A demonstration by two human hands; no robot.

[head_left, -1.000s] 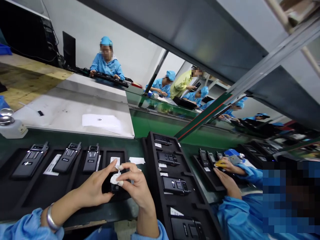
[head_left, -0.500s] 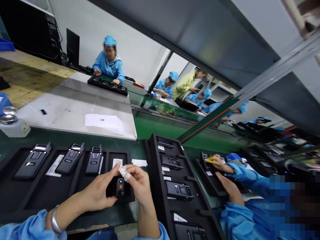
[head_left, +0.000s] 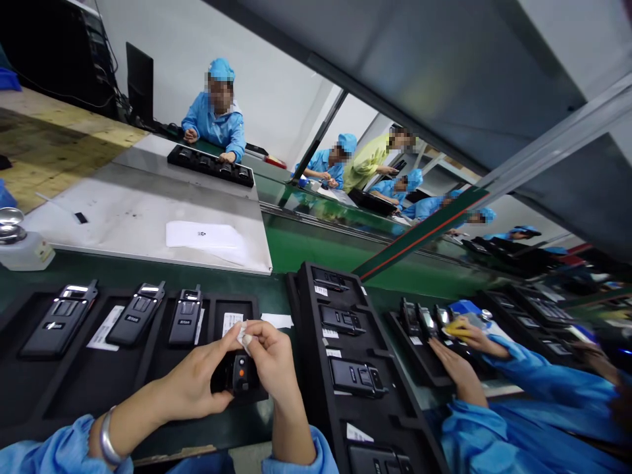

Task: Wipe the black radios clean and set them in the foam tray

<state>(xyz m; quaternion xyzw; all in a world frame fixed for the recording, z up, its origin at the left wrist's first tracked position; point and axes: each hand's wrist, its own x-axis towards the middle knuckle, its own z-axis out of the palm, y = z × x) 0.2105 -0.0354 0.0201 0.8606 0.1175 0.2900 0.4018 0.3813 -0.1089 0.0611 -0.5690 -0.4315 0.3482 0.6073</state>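
Note:
My left hand [head_left: 190, 385] is wrapped around a black two-way radio [head_left: 241, 374], whose end with an orange button faces me. My right hand [head_left: 275, 362] pinches a small white wad of cloth or tissue [head_left: 243, 334] against the radio's upper side. Most of the radio's body is hidden by my fingers. Beneath my hands lies a black foam tray [head_left: 74, 398]. Its compartments to the left hold a large radio [head_left: 62, 319], a second radio [head_left: 135, 315] and a third radio [head_left: 185, 317], with white label sheets beside some of them.
Another black tray [head_left: 316, 408] with several radios stands to the right. Beyond it, a co-worker's hand [head_left: 476, 339] holds a yellow cloth [head_left: 457, 328] over a tray of radios. A white bottle [head_left: 27, 251] stands far left. Papers [head_left: 202, 235] lie on the white board [head_left: 123, 217].
My hands stay around the radio, and the white wad is more covered by my fingers. The co-worker's hand with the yellow cloth has moved right along its tray. The view has shifted slightly.

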